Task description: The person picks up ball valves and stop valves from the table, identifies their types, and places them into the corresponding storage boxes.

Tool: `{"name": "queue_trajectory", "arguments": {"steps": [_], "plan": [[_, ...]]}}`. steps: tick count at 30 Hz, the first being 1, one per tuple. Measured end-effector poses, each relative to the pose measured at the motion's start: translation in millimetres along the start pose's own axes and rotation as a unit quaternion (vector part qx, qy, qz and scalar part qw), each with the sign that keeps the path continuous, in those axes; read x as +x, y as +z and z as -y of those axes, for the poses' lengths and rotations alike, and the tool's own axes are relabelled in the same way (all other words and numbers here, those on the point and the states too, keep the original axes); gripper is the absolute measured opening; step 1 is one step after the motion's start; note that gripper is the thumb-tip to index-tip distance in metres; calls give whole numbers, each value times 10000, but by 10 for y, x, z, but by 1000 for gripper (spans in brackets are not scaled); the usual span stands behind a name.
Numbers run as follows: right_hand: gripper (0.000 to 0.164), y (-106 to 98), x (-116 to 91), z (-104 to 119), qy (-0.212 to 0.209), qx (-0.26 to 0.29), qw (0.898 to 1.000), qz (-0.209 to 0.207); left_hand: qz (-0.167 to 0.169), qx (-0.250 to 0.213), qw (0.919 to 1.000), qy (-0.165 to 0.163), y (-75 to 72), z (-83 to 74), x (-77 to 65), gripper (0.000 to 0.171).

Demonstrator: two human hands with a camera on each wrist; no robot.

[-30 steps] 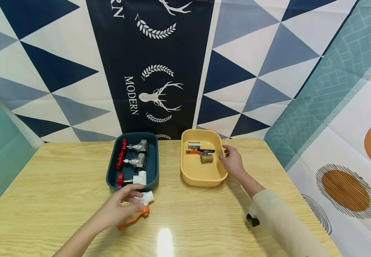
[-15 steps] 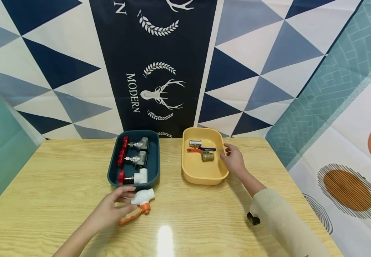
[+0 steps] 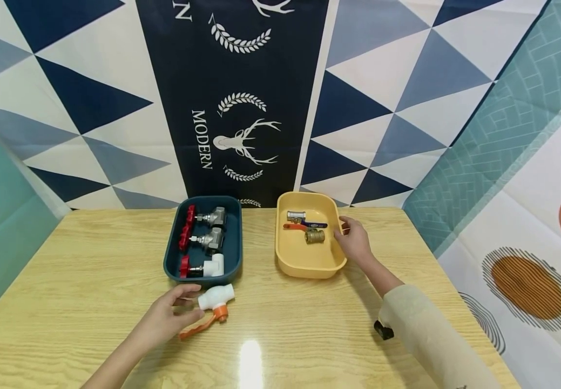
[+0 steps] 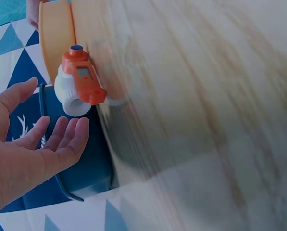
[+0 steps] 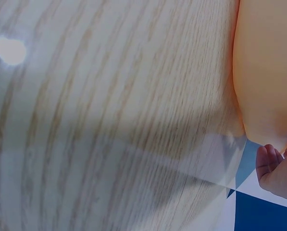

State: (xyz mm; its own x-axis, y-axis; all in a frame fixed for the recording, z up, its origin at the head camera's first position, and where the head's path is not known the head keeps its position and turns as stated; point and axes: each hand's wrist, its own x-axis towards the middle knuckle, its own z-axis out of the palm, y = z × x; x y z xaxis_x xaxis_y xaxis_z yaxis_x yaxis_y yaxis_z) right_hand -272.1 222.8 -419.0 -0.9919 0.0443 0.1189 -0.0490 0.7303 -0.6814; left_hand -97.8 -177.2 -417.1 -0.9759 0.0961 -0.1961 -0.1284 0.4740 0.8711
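A white plastic ball valve [image 3: 216, 296] with an orange lever handle lies on the table just in front of the dark blue tub [image 3: 231, 246]. Beside its left end is my left hand [image 3: 167, 314], fingers spread and relaxed, holding nothing. The left wrist view shows a gap between those fingers and the valve [image 4: 72, 91]. My right hand [image 3: 356, 243] grips the right rim of the yellow tub [image 3: 309, 273], thumb on the inner side. Inside that tub lie a brass ball valve [image 3: 315, 236] with a red-orange lever and a silver one [image 3: 296, 216] with a blue lever.
The blue tub holds two metal valves [image 3: 211, 239] with red handwheels and a white elbow valve [image 3: 214, 266] with a red wheel. Both tubs stand at the back edge of the wooden table [image 3: 299, 335], against a patterned cloth [image 3: 343, 140].
My left hand has let go of the white ball valve and drawn back slightly to the left. The valve rests on the table. My right hand stays on the yellow tub's rim.
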Motion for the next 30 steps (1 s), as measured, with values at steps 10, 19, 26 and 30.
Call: {"name": "queue_trajectory", "arguments": {"steps": [10,19,26,30], "plan": [[47,12,-8,-34,33,-17,10000,35,-9,6,9999,-131,22,98,75,57],[48,14,-23,-30,90,22,9999,69,80,27,9999,-134,90,110,168,60],[48,15,-8,-30,64,42,10000,47,131,163,9998,-47,135,96,194,66],[48,6,-5,-18,87,42,9999,44,172,207,9996,97,151,83,207,70]]}}
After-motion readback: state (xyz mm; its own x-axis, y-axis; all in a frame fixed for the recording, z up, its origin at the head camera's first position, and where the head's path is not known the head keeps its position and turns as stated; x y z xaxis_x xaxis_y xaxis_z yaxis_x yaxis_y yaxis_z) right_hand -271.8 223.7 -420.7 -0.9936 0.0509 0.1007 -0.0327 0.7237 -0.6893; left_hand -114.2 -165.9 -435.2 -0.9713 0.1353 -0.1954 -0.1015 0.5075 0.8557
